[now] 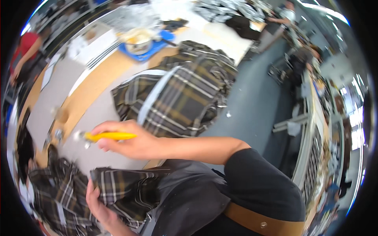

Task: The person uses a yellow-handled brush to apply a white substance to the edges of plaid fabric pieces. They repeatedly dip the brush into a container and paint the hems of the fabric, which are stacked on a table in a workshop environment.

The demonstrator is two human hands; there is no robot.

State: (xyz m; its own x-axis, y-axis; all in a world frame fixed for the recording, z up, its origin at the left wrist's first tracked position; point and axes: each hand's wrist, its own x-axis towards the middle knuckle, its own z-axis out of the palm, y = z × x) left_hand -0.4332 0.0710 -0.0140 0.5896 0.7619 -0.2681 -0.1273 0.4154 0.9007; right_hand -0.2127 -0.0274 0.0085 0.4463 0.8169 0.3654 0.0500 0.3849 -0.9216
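My right hand (132,142) is closed round a yellow-handled tool (114,136), held above the table. Its pale head is smeared by motion, so its exact kind cannot be told. Low in the view, my left hand (98,202) grips the edge of a dark plaid cloth piece (128,187) with white and olive lines, which lies against my dark apron (189,196). More plaid cloth (65,192) hangs to the left of that hand. Beyond my right forearm lies a heap of plaid garments (185,92) with a light blue strip (155,96) across it.
A blue tray (151,53) carrying a white tub (138,41) stands at the far side of the table. Small blurred items (59,114) sit at the left. Crumpled clear plastic (134,15) and grey cloth (232,10) lie farther back. Other people work at left and right.
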